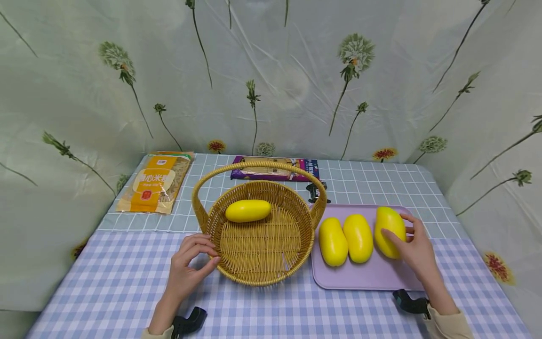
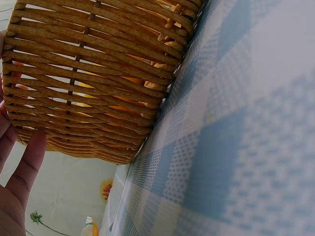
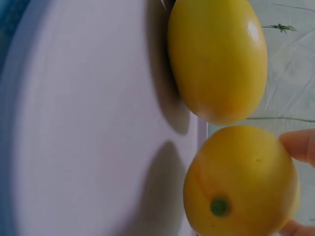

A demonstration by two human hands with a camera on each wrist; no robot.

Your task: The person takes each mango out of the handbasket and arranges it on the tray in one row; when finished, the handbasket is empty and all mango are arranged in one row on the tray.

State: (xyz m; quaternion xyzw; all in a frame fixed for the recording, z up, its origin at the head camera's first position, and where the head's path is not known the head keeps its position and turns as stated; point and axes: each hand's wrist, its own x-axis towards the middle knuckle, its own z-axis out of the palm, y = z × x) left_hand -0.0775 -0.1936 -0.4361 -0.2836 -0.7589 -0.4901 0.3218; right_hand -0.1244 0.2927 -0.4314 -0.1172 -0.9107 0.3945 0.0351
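We get soft, even brightness in the head view, with a pale sheen on the backdrop (image 1: 292,84); small print on the orange packet (image 1: 155,183) is too soft to read. The left wrist view looks dimmer: light shows through the basket (image 2: 98,81), and the nearest checked cloth (image 2: 266,172) blurs. In the right wrist view we see grey shadows on the lilac tray (image 3: 93,103), glare on the upper yellow fruit (image 3: 216,64), and a defocused near rim.

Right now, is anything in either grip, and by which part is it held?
The right grip holds the rightmost yellow fruit by its sides; the left grip holds the wicker basket by its rim.
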